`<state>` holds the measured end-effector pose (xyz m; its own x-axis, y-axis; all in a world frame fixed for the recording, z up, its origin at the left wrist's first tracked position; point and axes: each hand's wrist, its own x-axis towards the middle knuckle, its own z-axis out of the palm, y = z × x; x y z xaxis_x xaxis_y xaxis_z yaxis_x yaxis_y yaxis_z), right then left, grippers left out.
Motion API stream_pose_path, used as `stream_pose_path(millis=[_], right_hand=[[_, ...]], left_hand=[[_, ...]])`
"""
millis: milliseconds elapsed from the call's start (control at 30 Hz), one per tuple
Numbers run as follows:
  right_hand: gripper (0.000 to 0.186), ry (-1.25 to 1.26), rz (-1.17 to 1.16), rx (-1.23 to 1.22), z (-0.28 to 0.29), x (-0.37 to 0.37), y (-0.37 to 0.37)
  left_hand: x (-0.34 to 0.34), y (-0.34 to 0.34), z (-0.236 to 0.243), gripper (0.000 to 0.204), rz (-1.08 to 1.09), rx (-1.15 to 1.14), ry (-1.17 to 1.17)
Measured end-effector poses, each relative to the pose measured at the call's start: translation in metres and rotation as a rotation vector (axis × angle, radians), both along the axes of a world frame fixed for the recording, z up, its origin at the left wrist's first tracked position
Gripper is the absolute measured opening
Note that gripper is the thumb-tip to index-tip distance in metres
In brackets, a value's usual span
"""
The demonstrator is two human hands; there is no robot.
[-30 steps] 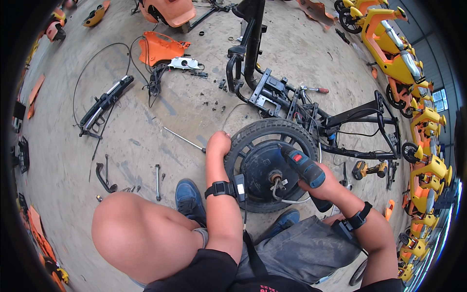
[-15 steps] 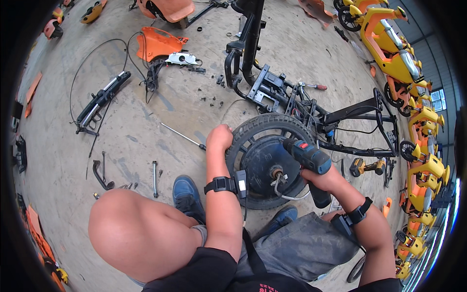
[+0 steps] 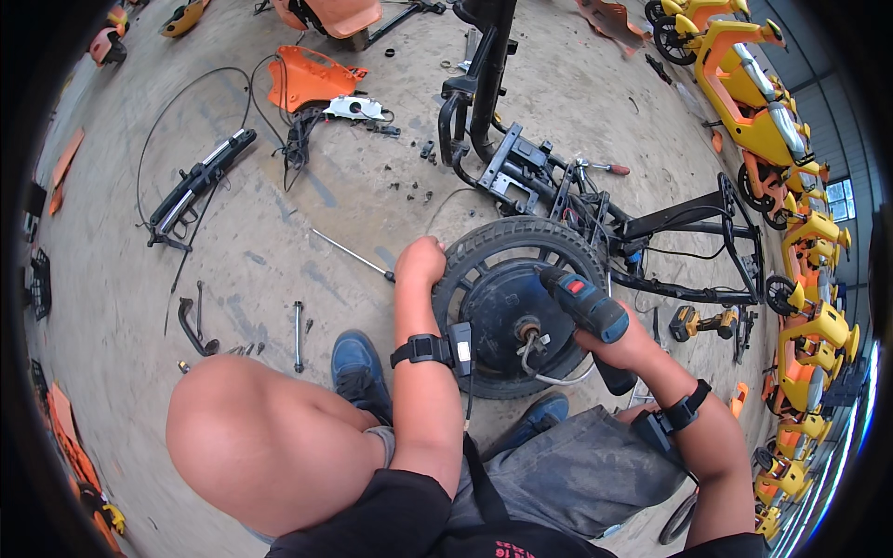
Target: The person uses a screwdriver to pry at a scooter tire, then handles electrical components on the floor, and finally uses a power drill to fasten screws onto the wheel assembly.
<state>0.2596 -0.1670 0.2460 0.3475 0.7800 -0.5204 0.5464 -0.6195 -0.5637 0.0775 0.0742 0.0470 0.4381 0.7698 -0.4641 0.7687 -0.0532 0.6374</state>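
A black-tyred wheel (image 3: 479, 312) with a large dark hub lies flat on the floor in front of me. My left hand (image 3: 421, 261) is closed against the tyre's left edge, its fingertips mostly hidden. In my right hand (image 3: 606, 348) is a blue and black cordless drill (image 3: 590, 305), held over the right part of the wheel with its nose toward the spokes. Below the nose, the axle (image 3: 528, 327) stands up from the hub, and a grey cable (image 3: 563, 378) curves away from it. A thin metal rod (image 3: 349, 251) lies just left of my left wrist.
Beyond the wheel rests a black scooter frame (image 3: 521, 163). A yellow power tool (image 3: 702, 323) and a red-handled tool (image 3: 609, 168) lie to the right. At left are a fork-like part (image 3: 200, 186), a long bolt (image 3: 298, 335) and orange panels (image 3: 312, 79). Yellow scooters (image 3: 744, 93) line the right side.
The drill's rear has dipped slightly in my right hand, while its nose stays over the wheel. My left hand keeps its place at the tyre. The whole view has shifted a little.
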Motion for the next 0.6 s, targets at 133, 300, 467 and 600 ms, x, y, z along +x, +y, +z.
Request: stream_pose_path(millis=[133,300,467,600], right_hand=[[0.034,-0.052,0.028,-0.053,0.005,0.0,0.003],[0.052,-0.626,0.589,-0.136,0.045,-0.015,0.038],[0.03,-1.045,1.342,-0.167,0.057,-0.001,0.081],[0.015,-1.175,1.542,0.017,0.046,0.029,0.078]], left_hand=[[0.002,-0.001,0.004,0.033,-0.002,-0.017,-0.006],[-0.01,0.002,0.006,0.033,0.02,-0.009,0.01],[0.014,-0.007,0.012,0.032,-0.036,0.037,-0.052],[0.022,-0.01,0.032,0.031,-0.01,0.038,-0.008]])
